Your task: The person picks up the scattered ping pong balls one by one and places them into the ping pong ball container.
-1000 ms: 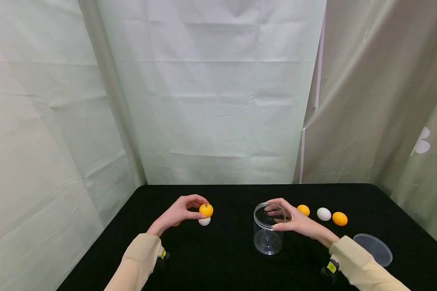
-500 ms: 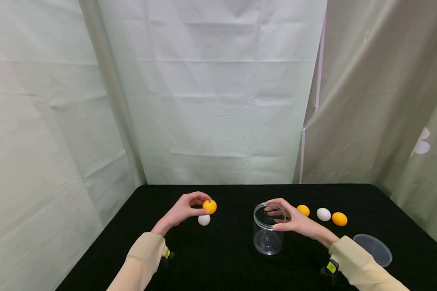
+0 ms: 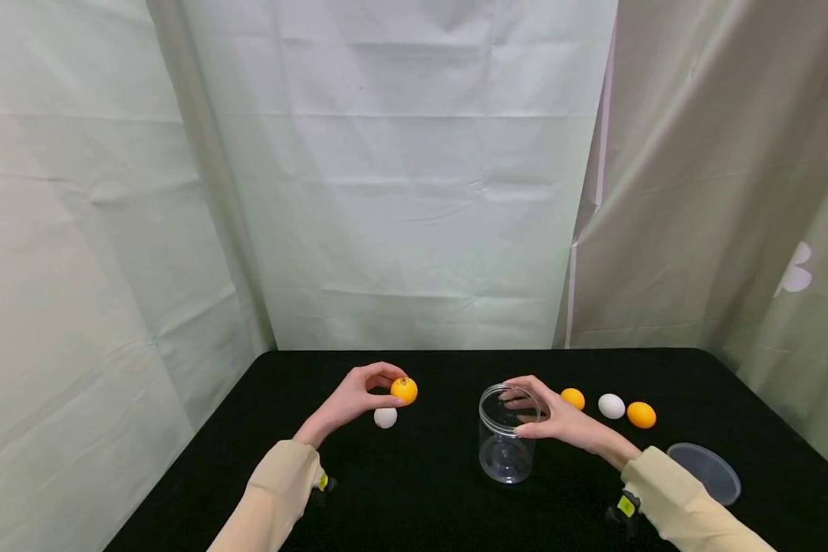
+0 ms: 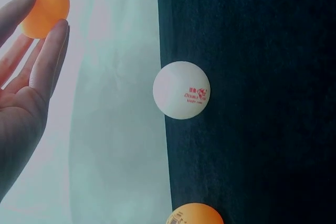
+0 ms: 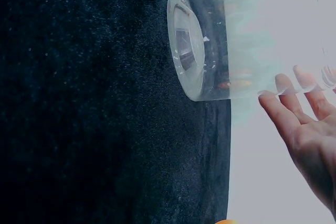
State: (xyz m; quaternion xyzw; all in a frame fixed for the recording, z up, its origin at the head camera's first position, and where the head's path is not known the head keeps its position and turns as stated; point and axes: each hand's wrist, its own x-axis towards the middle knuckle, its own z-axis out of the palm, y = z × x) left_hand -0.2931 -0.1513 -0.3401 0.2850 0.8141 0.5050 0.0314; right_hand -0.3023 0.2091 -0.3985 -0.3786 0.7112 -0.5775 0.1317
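In the head view, my left hand (image 3: pixel 355 395) pinches an orange ping-pong ball (image 3: pixel 404 391) between thumb and fingertips, raised above the black table. Just below it, a white ping-pong ball (image 3: pixel 385 418) rests on the cloth. The left wrist view shows the held orange ball at upper left, the white ball with red print, and another orange ping-pong ball (image 4: pixel 195 214) at the bottom edge. My right hand (image 3: pixel 552 418) grips a clear lidless jar (image 3: pixel 507 458) near its threaded rim, thumb on the near side and fingers behind. The jar stands upright.
Right of the jar lie an orange ball (image 3: pixel 573 399), a white ball (image 3: pixel 611 406) and another orange ball (image 3: pixel 642 415) in a row. A translucent round lid (image 3: pixel 705 473) lies near my right sleeve. Pale curtains hang behind the black table (image 3: pixel 414 498).
My left hand has moved right and slightly up with the orange ball, away from the white ball, which shows more fully. My right hand and the jar stay in place.
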